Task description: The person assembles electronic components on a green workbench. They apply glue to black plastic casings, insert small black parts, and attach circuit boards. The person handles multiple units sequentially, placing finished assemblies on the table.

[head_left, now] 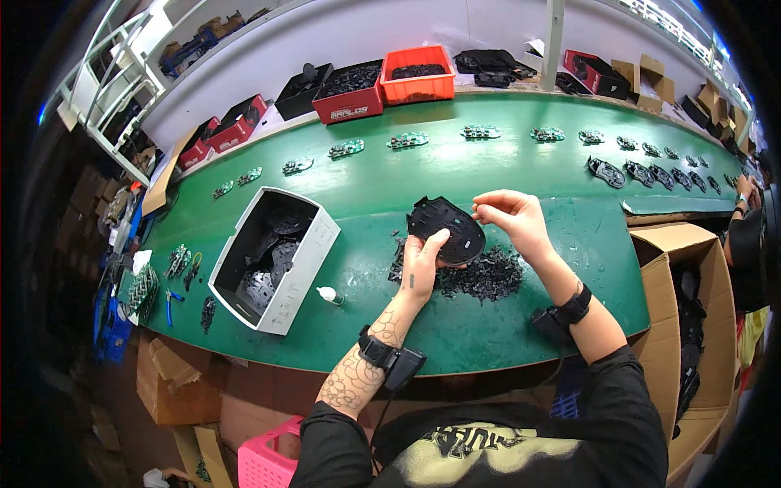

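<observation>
My left hand point(422, 262) grips a black plastic mouse shell point(446, 228), held up tilted with its inner side showing and my thumb on its near edge. At the shell's right edge, my right hand point(514, 220) is closed in a pinch. Whatever its fingertips hold, if anything, is too small to make out. Below both hands, a heap of small black plastic parts point(488, 275) lies on the green table point(382, 325). To the left stands an open grey box point(281, 305) with black shell pieces inside, and a small white-capped bottle point(329, 294) is beside it.
Green circuit boards point(407, 140) run in a row along the far side, with black shells point(606, 172) at the right. Behind them stand an orange bin point(419, 85) and red boxes. Blue-handled pliers point(171, 307) lie at left. A cardboard box point(708, 342) and another person's hand point(746, 189) are at right.
</observation>
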Demonstrator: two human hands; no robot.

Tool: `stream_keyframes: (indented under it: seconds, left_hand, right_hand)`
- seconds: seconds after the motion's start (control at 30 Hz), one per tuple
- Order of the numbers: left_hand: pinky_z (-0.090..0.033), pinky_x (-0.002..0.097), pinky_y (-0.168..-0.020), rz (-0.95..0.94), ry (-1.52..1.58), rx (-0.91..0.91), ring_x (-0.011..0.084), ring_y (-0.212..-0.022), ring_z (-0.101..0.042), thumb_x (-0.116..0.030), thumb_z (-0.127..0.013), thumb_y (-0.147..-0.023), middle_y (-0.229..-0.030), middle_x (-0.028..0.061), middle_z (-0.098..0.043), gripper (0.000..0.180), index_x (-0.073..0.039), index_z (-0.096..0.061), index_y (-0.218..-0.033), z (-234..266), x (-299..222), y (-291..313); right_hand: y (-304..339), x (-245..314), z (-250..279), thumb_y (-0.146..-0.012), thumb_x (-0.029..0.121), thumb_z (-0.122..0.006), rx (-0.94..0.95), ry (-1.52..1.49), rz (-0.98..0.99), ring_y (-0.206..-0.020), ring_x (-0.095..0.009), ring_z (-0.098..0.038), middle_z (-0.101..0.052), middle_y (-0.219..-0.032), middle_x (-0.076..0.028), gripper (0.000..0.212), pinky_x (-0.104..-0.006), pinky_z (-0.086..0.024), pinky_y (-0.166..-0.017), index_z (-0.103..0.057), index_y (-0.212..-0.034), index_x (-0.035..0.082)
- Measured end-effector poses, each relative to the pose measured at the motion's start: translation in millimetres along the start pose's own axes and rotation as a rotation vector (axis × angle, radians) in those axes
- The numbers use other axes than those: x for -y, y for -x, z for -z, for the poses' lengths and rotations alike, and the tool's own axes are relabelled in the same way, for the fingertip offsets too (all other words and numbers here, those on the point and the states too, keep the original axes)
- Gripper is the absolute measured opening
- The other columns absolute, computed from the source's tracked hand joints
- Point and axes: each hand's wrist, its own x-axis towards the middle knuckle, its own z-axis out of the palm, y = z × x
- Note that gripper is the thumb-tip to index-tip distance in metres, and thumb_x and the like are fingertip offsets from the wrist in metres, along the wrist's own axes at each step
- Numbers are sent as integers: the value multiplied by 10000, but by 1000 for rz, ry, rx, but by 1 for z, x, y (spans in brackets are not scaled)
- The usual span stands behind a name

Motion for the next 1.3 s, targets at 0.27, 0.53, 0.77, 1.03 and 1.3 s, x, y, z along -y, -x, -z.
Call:
stream_keyframes:
  seconds: [0.27, 0.53, 0.77, 1.03, 1.3]
  left_hand:
    - [-595, 363, -746, 14, -115, 123, 191, -1013, -614, -141, -532, -952, -1192, 89, -561, 490, -87, -356, -1406, 5, 9, -2]
    - [-584, 391, -810, 102, -116, 214, 205, -1091, -574, -124, -506, -963, -1278, 93, -497, 570, -118, -235, -1464, 8, 10, 1]
    - [-592, 408, -784, 75, -142, 216, 225, -1044, -612, -160, -468, -972, -1267, 129, -503, 589, -128, -167, -1478, 1, 1, 5]
    - [-603, 347, -655, 56, -141, 111, 243, -965, -644, -185, -439, -980, -1226, 144, -524, 579, -144, -154, -1482, 3, -2, 0]
    - [-549, 277, -673, -251, -811, 27, 203, -888, -647, -166, -530, -919, -1082, 145, -611, 519, -14, -388, -1395, 5, -94, 56]
  right_hand:
    - [5, -8, -12, -817, 42, -705, 26, 142, 209, -829, -89, -625, -672, -899, -33, 92, -238, -505, -793, -683, -901, 10]
    - [5, -12, -21, -874, 107, -659, 61, 18, 62, -871, -59, -573, -643, -944, -45, 215, -240, -482, -781, -603, -1057, 11]
    - [-5, -10, -1, -880, 209, -670, 278, -67, -270, -759, -57, -571, -641, -862, 13, 183, -227, -478, -690, -648, -919, 32]
    - [-12, -4, 37, -836, 258, -702, 447, -17, -506, -749, -115, -627, -650, -864, -29, 234, -258, -533, -659, -650, -922, 46]
    - [-36, -33, 112, -855, 279, -666, -287, -19, -377, -680, -186, -655, -633, -827, -83, 296, -270, -538, -589, -603, -969, 13]
